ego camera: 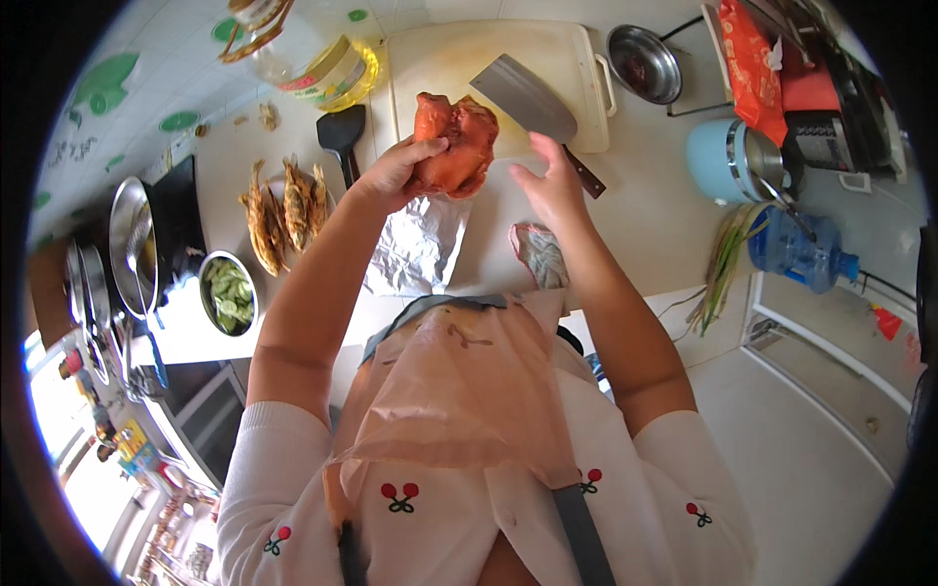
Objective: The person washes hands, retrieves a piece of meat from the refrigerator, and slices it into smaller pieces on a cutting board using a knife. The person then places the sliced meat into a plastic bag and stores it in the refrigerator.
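My left hand grips a reddish, glazed piece of meat, held up near the front edge of a white cutting board. To its right, my right hand is raised with fingers apart and holds nothing. A cleaver lies on the board, its wooden handle reaching past the board's edge towards my right hand. Crumpled aluminium foil is spread on the counter below the meat. A folded grey cloth with a red edge lies below my right hand.
At left are fried fish, a black spatula, a bowl of sliced green vegetables and a pan. An oil bottle stands behind. At right are a steel bowl, a blue pot, green onions and a water jug.
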Tool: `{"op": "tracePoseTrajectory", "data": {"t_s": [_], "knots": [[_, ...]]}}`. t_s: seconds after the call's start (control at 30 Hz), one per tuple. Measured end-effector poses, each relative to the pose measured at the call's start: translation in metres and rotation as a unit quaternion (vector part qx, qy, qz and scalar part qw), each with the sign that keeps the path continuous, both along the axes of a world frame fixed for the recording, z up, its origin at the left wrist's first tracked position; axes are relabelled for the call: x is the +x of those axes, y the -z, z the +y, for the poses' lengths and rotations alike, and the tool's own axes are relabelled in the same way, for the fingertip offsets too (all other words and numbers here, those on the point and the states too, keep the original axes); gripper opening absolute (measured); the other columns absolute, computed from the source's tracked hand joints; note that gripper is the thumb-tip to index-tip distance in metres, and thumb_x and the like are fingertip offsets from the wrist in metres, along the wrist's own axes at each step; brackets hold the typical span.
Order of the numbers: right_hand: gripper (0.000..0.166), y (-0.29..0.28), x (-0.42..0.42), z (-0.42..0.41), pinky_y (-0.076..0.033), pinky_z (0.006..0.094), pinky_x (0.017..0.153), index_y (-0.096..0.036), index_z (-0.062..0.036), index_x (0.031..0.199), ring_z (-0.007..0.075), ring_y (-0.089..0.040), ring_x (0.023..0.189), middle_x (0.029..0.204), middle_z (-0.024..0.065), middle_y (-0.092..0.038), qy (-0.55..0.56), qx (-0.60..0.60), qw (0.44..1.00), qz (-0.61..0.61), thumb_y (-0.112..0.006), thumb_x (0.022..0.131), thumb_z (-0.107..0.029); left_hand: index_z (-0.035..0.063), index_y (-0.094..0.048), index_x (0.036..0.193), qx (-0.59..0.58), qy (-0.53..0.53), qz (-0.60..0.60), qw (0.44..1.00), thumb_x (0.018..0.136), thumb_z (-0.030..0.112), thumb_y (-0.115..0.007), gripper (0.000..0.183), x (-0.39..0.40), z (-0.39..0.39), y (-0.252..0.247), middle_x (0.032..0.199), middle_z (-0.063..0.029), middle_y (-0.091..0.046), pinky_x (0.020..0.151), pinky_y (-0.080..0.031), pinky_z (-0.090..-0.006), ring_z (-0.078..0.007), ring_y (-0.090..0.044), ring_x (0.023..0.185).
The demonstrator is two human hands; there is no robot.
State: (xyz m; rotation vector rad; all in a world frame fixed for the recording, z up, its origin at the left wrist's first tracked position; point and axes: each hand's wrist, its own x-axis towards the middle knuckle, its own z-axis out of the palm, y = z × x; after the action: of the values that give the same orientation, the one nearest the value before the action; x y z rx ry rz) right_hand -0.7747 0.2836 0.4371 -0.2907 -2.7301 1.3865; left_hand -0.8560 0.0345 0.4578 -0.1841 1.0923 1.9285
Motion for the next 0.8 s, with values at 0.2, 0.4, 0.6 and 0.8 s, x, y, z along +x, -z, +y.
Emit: {"op": "tracePoseTrajectory", "data": {"t_s": [0.2, 0.4, 0.6, 0.8], "knots": [[0.066, 0.037, 0.001, 0.050, -0.051, 0.0481, 0.089, -0.052, -0.0099, 0.136, 0.0368, -0.060, 0.106, 0.118, 0.0156, -0.062, -0.002, 0.331, 0.942, -0.054, -0.080, 0.078, -0.020, -0.0004, -0.053, 0.131, -0.163, 0.065, -0.079, 0.981, 0.087, 0.039, -0.075, 0.063, -0.072, -0.003, 0.061, 0.116, -0.0130, -0.066, 0.083, -0.058, -0.0297, -0.0201, -0.068, 0.096], [0.057, 0.046, -0.005, 0.091, -0.054, 0.0468, 0.075, -0.051, -0.0105, 0.137, 0.0345, -0.066, 0.087, 0.100, 0.0141, -0.066, -0.052, 0.339, 0.939, -0.029, -0.069, 0.083, -0.019, -0.0040, -0.043, 0.141, -0.365, 0.048, 0.074, 0.927, 0.085, 0.046, -0.077, 0.083, -0.081, 0.018, 0.052, 0.130, -0.0175, -0.059, 0.096, -0.053, -0.0374, -0.0279, -0.063, 0.111], [0.054, 0.002, 0.013, 0.088, -0.055, 0.0460, 0.072, -0.048, -0.0138, 0.142, 0.0357, -0.069, 0.078, 0.096, 0.0154, -0.071, 0.058, 0.041, 0.989, -0.131, -0.065, 0.093, -0.031, 0.0168, -0.031, 0.154, -0.541, 0.232, 0.640, 0.493, 0.069, 0.040, -0.088, 0.104, -0.039, 0.011, 0.022, 0.155, -0.0160, -0.034, 0.114, -0.037, -0.0502, -0.0360, -0.035, 0.143], [0.048, -0.013, 0.021, 0.054, -0.055, 0.0393, 0.074, -0.050, -0.0142, 0.142, 0.0299, -0.072, 0.087, 0.102, 0.0150, -0.072, 0.009, -0.137, 0.981, -0.138, -0.063, 0.098, -0.029, 0.0228, -0.046, 0.147, -0.448, 0.279, 0.798, 0.290, 0.076, 0.026, -0.079, 0.078, -0.073, 0.020, 0.028, 0.150, -0.0062, -0.045, 0.102, -0.052, -0.0472, -0.0343, -0.036, 0.143]]}}
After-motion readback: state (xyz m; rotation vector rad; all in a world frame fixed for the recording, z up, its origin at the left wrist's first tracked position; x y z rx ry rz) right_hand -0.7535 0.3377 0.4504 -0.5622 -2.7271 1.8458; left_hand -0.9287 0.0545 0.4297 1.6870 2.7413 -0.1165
